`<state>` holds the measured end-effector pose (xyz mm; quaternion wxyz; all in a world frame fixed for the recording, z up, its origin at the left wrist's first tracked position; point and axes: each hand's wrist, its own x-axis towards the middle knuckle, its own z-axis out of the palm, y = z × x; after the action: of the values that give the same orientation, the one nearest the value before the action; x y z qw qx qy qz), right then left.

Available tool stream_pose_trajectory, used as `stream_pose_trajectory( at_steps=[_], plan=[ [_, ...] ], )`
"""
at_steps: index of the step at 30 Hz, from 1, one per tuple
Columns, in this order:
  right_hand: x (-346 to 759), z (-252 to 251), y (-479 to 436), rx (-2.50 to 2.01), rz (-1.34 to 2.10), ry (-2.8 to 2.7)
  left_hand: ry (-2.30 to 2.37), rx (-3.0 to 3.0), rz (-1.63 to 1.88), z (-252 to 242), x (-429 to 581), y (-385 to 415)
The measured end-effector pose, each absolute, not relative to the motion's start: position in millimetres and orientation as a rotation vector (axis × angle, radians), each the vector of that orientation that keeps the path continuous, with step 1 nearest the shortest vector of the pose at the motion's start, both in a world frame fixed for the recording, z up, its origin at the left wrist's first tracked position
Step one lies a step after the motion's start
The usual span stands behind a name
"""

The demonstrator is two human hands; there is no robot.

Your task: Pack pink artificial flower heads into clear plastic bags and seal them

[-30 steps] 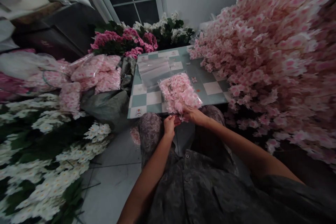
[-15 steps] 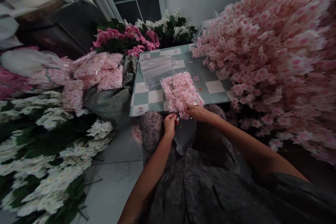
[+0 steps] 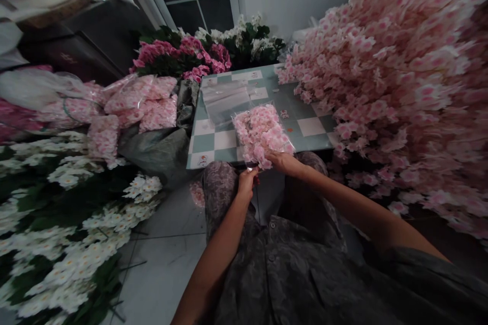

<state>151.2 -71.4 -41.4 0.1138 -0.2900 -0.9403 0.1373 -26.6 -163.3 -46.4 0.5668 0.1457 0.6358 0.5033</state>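
The left hand point(image 3: 247, 183) pinches, its fingers point(image 3: 249, 172) drawn together on the lower edge of a clear plastic bag of pink-and-white artificial blossoms point(image 3: 263, 134), and the right hand point(image 3: 282, 162) closes on the same edge just beside it; exactly how the fingertips sit on the plastic is hidden. The bag lies on a teal-and-white checked tabletop point(image 3: 312, 127), its lower end at the near edge, above patterned trousers point(image 3: 219, 188). It looks light, soft and slippery, with petals that would crush easily, so the plastic along its edge seems the best place to hold. Flat clear bags point(image 3: 224, 101) lie beyond it, between filled bags point(image 3: 141, 104) and a heaped mound of pink blossoms point(image 3: 389, 86).
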Motion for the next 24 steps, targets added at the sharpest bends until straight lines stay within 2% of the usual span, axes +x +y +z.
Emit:
stream_pose_trajectory(
  at_steps=[4,9,12,17,24],
  plan=[
    [145.7,-47.5,-69.5,-1.031,0.594,-2.565,1.463,0.353,1.172,-45.6,-25.2,-163.8],
    [144.4,-51.9,-69.4,-0.800,0.709,-2.544,1.464,0.365,1.214,-45.0,-26.3,-163.1],
    [143.2,-49.2,-70.9,-0.863,0.629,-2.602,1.460,0.374,1.225,-44.5,-27.5,-164.4],
    [133.5,-41.6,-73.8,-1.349,0.347,-2.583,1.415,0.415,1.237,-42.9,-29.4,-166.8],
    [99.5,-41.0,-72.2,-1.014,0.049,-2.896,1.380,0.576,1.217,-42.6,-29.4,-165.0]
  ],
)
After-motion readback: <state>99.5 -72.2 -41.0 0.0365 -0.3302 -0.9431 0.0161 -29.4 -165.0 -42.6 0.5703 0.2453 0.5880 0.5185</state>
